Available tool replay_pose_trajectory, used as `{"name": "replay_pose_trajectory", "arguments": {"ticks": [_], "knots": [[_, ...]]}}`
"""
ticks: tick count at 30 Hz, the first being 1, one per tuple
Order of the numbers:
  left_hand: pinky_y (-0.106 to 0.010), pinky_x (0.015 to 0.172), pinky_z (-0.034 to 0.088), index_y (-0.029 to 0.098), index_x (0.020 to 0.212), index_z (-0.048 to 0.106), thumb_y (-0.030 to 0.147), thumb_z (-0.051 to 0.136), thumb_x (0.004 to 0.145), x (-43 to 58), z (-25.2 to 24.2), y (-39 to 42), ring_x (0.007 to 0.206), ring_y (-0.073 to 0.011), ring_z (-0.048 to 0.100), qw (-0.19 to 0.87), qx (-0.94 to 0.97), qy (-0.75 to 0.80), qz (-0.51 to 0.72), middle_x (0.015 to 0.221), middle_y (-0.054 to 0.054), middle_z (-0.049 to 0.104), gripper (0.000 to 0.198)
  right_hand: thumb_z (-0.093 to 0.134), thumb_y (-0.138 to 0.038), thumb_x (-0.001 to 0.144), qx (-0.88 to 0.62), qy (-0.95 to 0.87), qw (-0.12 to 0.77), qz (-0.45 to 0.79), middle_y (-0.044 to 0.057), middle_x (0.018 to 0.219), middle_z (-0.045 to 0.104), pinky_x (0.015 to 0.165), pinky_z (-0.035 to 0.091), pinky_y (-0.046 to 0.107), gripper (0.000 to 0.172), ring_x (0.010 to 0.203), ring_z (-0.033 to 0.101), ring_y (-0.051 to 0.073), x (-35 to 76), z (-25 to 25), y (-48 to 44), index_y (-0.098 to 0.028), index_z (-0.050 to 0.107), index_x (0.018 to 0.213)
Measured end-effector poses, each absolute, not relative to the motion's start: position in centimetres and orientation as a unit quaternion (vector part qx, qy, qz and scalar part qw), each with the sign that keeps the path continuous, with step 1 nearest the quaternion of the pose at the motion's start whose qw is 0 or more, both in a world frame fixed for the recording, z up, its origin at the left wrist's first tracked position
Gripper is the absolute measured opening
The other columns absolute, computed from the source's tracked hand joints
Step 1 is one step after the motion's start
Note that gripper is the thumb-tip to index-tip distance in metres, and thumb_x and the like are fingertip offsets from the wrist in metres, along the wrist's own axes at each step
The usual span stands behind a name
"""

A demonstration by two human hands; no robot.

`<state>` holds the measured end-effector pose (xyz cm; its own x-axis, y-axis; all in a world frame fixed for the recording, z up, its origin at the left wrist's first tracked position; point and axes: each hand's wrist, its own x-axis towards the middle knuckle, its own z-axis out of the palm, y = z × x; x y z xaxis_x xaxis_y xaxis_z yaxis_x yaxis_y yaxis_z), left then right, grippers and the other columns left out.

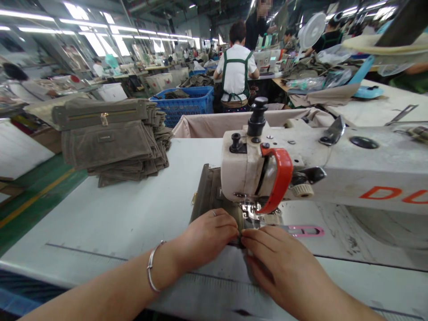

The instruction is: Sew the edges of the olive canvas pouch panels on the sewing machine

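Note:
A brown-olive fabric piece with a zipper along its left side lies flat under the head of the white sewing machine. My left hand grips its near edge, fingertips pinched together just in front of the presser foot. Close beside it, my right hand has its fingers bent and pressed to the same edge, almost touching the left fingertips. The exact hold under the right fingers is partly hidden. Pink-handled thread snips lie just beyond the right hand.
A tall stack of similar brown fabric pieces stands at the table's back left. Behind the table are a pinkish cloth-lined bin and a blue crate. A person in a white shirt sits ahead. The machine arm spans the right side.

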<state>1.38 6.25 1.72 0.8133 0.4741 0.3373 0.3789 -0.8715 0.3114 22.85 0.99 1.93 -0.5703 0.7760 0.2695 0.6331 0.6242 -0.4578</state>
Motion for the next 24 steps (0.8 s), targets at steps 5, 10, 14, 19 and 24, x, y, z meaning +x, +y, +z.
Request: {"name": "replay_pose_trajectory", "arguments": {"ticks": [5, 10, 14, 19, 24], "knots": [[-0.031, 0.092, 0.049, 0.014, 0.098, 0.064, 0.018, 0.046, 0.098, 1.5, 1.5, 7.8, 0.096, -0.0167, 0.061, 0.083, 0.947, 0.232, 0.206, 0.098, -0.005, 0.068, 0.018, 0.048, -0.017, 0.089, -0.409, -0.882, 0.203, 0.116, 0.006, 0.109, 0.064, 0.084, 0.05, 0.048, 0.025, 0.095, 0.058, 0.026, 23.0, 1.7, 2.4, -0.02, 0.059, 0.111], [-0.03, 0.089, 0.05, 0.016, 0.094, 0.064, 0.02, 0.044, 0.099, 1.8, 1.6, 9.2, 0.092, -0.0155, 0.063, 0.076, 0.943, 0.25, 0.204, 0.095, -0.003, 0.069, 0.021, 0.049, -0.019, 0.088, -0.427, -0.876, 0.203, 0.091, 0.01, 0.111, 0.064, 0.089, 0.049, 0.049, 0.031, 0.103, 0.057, 0.028, 23.2, 0.9, 3.4, -0.018, 0.06, 0.118], [-0.032, 0.098, 0.047, 0.016, 0.095, 0.064, 0.015, 0.046, 0.097, 2.0, 1.7, 10.0, 0.102, -0.0166, 0.063, 0.037, 0.947, 0.258, 0.187, 0.096, -0.003, 0.07, 0.019, 0.048, -0.018, 0.088, -0.456, -0.866, 0.185, 0.089, 0.012, 0.108, 0.065, 0.085, 0.051, 0.048, 0.035, 0.102, 0.059, 0.03, 22.9, 0.9, 3.8, -0.017, 0.058, 0.121], [-0.033, 0.106, 0.042, 0.017, 0.11, 0.062, 0.011, 0.05, 0.094, 2.2, 1.5, 10.7, 0.116, -0.0178, 0.058, 0.008, 0.946, 0.275, 0.171, 0.113, -0.003, 0.068, 0.021, 0.048, -0.019, 0.087, -0.477, -0.858, 0.177, 0.063, 0.013, 0.106, 0.066, 0.082, 0.052, 0.048, 0.036, 0.1, 0.06, 0.031, 22.3, 1.0, 3.9, -0.016, 0.058, 0.121], [-0.036, 0.109, 0.04, 0.017, 0.109, 0.063, 0.01, 0.048, 0.095, 2.1, 0.9, 11.0, 0.118, -0.0189, 0.057, 0.006, 0.942, 0.293, 0.165, 0.115, -0.003, 0.068, 0.022, 0.046, -0.02, 0.089, -0.482, -0.856, 0.173, 0.069, 0.013, 0.104, 0.066, 0.084, 0.05, 0.049, 0.034, 0.101, 0.059, 0.031, 22.3, 0.7, 3.9, -0.015, 0.059, 0.121]]}}
